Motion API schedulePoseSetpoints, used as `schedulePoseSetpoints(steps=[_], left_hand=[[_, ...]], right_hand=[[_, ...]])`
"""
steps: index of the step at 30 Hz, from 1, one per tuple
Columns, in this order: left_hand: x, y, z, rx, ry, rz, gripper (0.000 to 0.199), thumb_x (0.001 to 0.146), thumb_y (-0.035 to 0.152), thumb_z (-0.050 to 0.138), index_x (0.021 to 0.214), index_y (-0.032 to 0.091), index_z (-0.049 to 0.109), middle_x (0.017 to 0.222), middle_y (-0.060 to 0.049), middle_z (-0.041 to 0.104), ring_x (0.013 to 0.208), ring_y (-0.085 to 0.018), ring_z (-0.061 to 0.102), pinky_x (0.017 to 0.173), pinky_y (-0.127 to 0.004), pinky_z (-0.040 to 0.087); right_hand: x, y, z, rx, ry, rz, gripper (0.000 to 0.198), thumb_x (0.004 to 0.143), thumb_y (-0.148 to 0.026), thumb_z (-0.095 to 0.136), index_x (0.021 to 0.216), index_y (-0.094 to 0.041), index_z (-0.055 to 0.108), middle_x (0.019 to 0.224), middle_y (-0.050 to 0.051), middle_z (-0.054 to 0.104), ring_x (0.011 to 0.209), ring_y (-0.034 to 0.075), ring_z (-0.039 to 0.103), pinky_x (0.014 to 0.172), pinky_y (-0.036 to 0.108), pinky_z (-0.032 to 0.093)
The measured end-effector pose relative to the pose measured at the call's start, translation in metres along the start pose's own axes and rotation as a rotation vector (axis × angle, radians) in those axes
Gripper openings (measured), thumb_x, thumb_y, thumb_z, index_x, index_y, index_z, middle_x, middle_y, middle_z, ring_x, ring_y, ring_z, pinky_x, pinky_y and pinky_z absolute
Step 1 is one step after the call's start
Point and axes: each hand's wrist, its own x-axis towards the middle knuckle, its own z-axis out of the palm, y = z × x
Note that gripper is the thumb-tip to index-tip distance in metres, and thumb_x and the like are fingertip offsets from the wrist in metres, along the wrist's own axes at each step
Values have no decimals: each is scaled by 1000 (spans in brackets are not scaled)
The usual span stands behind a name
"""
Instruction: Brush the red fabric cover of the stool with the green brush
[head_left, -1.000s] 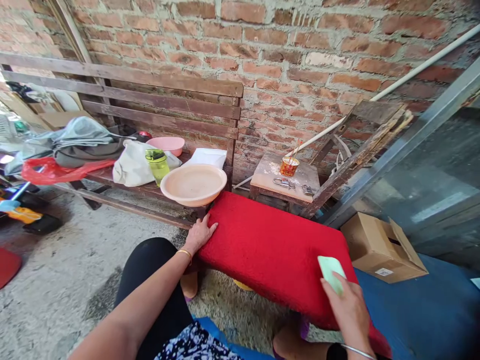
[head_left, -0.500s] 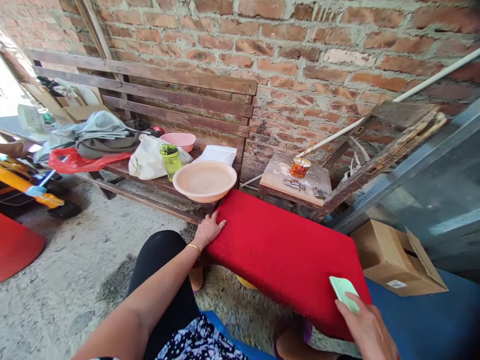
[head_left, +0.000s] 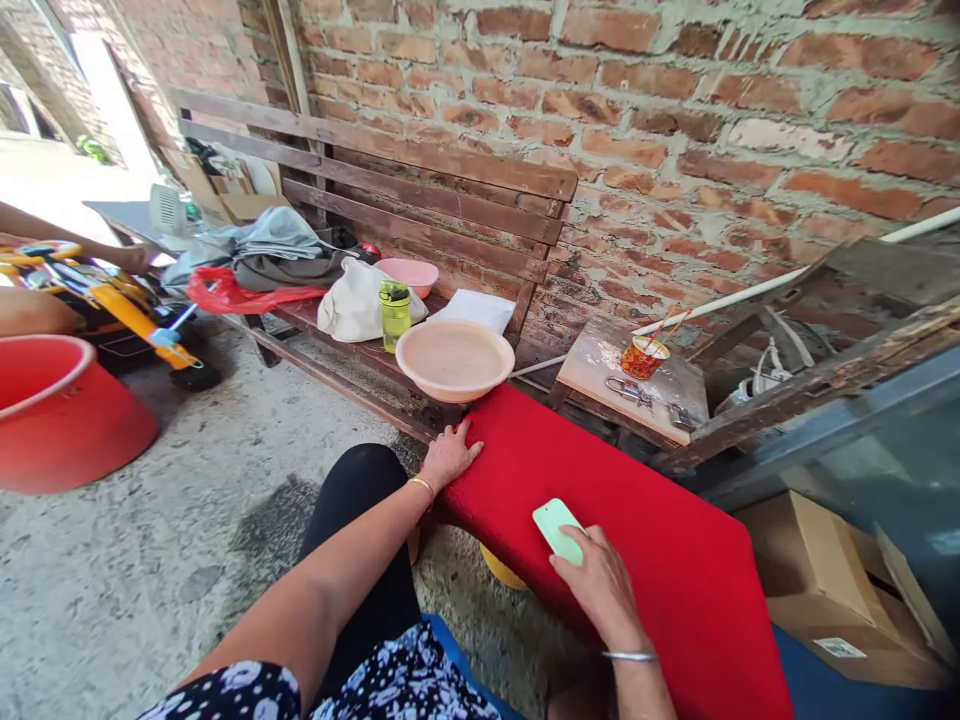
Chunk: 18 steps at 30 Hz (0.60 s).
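Observation:
A red fuzzy cloth [head_left: 637, 520] covers a low stand in front of me. My left hand [head_left: 450, 456] lies flat on its left corner, fingers apart, holding the cloth down. My right hand [head_left: 596, 582] presses a pale green block [head_left: 557, 528], like a soap bar or brush, onto the cloth near its front edge. A peach plastic basin [head_left: 454, 358] sits on the wooden bench [head_left: 420, 200] just behind the cloth's left corner.
On the bench lie a green bottle [head_left: 394, 312], a white bag [head_left: 352, 300], a pink bowl [head_left: 406, 275] and clothes. A small stool [head_left: 600, 365] holds a cup and a padlock. A red tub [head_left: 64, 410] stands left, a cardboard box [head_left: 840, 590] right. Another person's arm [head_left: 75, 250] reaches in at far left.
My right hand has slid the green block leftward across the red cloth, from its right end to near the middle. The view has turned left, bringing the red tub in. My left hand stays put.

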Motion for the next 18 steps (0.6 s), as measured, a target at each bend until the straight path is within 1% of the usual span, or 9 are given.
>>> schedulePoseSetpoints(steps=[3, 5, 7, 9, 10, 13, 15, 16, 18], left_hand=[[-2, 2, -2, -3, -5, 0, 71, 93, 64, 35, 151, 24, 33, 128, -17, 55, 115, -31, 59, 95, -42, 44], [-2, 3, -2, -7, -3, -2, 71, 93, 64, 35, 151, 23, 33, 128, -17, 55, 115, -31, 58, 95, -42, 44], [-3, 4, -3, -18, -4, -7, 71, 93, 63, 36, 150, 22, 34, 129, -17, 54, 115, -32, 58, 95, -43, 44], [-4, 5, -5, -31, -7, -10, 70, 93, 62, 37, 150, 22, 35, 130, -18, 53, 116, -33, 57, 95, -44, 43], [-4, 6, -6, -37, -10, -12, 69, 93, 61, 38, 150, 21, 35, 131, -18, 53, 116, -33, 56, 95, -45, 43], [-6, 6, -8, -61, -20, -9, 68, 93, 60, 39, 150, 22, 35, 131, -19, 52, 118, -34, 55, 96, -46, 42], [-7, 6, -9, -76, -22, -5, 68, 93, 60, 39, 149, 22, 35, 130, -19, 52, 118, -34, 54, 96, -46, 42], [-7, 5, -9, -81, -20, -3, 68, 93, 60, 39, 149, 22, 35, 130, -19, 52, 118, -34, 54, 96, -46, 42], [-6, 5, -8, -88, -18, -1, 69, 92, 61, 39, 149, 22, 35, 130, -19, 52, 118, -35, 54, 96, -47, 41]], right_hand=[[-18, 60, -12, -49, -39, 159, 55, 79, -43, 47, 125, -19, 65, 102, 9, 61, 95, 25, 65, 81, 32, 49], [-33, 102, -18, -110, -27, 284, 60, 78, -50, 41, 124, -20, 65, 98, 10, 61, 91, 28, 66, 79, 36, 50], [-43, 123, -21, -154, 23, 337, 63, 77, -59, 36, 121, -24, 66, 95, 10, 60, 89, 30, 66, 77, 39, 50], [-43, 111, -18, -116, 66, 273, 62, 78, -62, 36, 118, -26, 67, 98, 9, 61, 90, 30, 65, 78, 39, 50], [-39, 94, -14, -69, 73, 215, 60, 79, -61, 38, 118, -25, 67, 100, 9, 61, 92, 29, 65, 80, 38, 50], [-18, 22, 0, 47, 24, 25, 52, 80, -52, 44, 116, -24, 68, 103, 7, 61, 94, 25, 64, 81, 34, 49], [-7, -14, 6, 58, -25, -42, 49, 79, -47, 44, 116, -25, 68, 102, 6, 61, 94, 24, 63, 81, 34, 48], [-4, -20, 7, 60, -50, -49, 50, 78, -46, 44, 117, -25, 68, 104, 6, 61, 94, 24, 63, 81, 34, 48], [-6, -8, 5, 73, -104, -3, 55, 75, -47, 44, 119, -24, 67, 108, 7, 61, 96, 25, 63, 83, 35, 49]])
